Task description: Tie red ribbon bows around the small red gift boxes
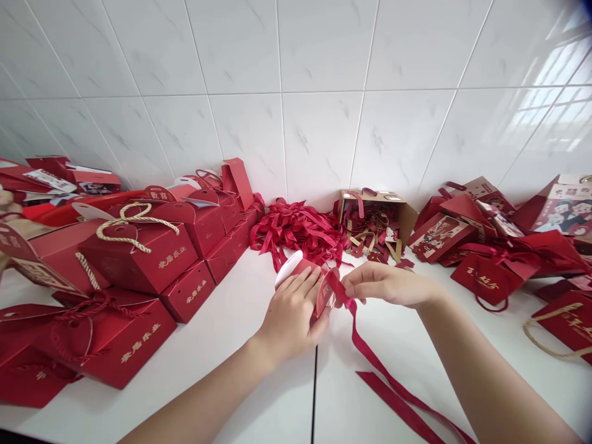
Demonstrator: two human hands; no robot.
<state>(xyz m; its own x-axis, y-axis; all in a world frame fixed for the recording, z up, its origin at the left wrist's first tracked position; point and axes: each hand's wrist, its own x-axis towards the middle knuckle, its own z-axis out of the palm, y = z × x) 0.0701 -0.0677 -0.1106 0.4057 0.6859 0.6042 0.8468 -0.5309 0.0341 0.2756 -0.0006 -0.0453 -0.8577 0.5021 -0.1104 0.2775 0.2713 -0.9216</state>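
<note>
In the middle of the head view, my left hand (292, 314) wraps over a small red gift box (327, 291), its fingers across the top and thumb at the near side. A rounded white flap (287, 269) sticks up at the box's far left. My right hand (377, 285) pinches a dark red ribbon (365, 348) close beside the box. The ribbon passes at the box's rounded flap, and its long tails trail down to the right over the white table. How the ribbon runs through the flap is partly hidden by the fingers.
Stacked red gift boxes (139, 253) with cord handles fill the left. Against the tiled wall (319, 142) lies a heap of red ribbons (303, 228), beside an open cardboard box (407, 219) of small tags. More red boxes and bags (481, 277) crowd the right. A dark seam (315, 394) splits the table.
</note>
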